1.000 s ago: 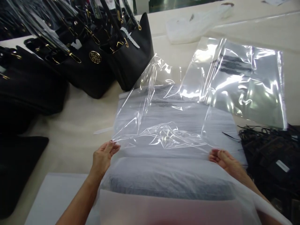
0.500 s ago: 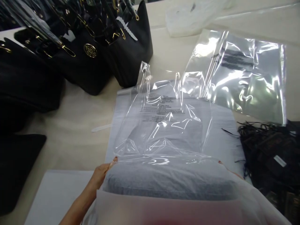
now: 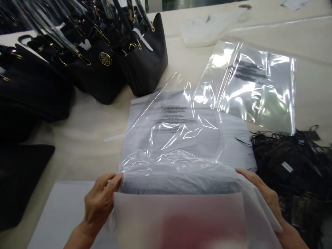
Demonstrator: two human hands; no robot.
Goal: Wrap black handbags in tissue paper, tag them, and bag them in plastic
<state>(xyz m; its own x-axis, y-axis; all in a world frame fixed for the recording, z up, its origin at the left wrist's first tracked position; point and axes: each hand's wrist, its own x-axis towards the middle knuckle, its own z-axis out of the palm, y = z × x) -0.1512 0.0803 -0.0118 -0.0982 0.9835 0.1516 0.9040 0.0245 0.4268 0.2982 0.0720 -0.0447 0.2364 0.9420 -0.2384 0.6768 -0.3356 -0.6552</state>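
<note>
A clear plastic bag (image 3: 168, 136) with printed text lies in front of me, its mouth toward me. My left hand (image 3: 100, 197) pinches the bag's left edge between thumb and fingers. At the right edge my right hand (image 3: 264, 193) grips the plastic too, partly behind a white sheet. Between the hands, a dark bundle wrapped in thin white tissue (image 3: 178, 178) is partly inside the bag mouth. Nearest me stands a translucent pale sheet (image 3: 145, 221), with something reddish showing blurred through it.
Several black handbags (image 3: 145, 65) with gold hardware stand at the left and back left. White paper (image 3: 241, 145) lies under the bag. More shiny clear bags (image 3: 259, 90) lie back right, beyond a pile of black tags with cords (image 3: 282, 166). White sheets (image 3: 64, 207) are at lower left.
The bag mouth has come farther over the wrapped bundle. Both hands now show more fully at the bag's edges, and the bag's far end has shifted. The view has tilted slightly.
</note>
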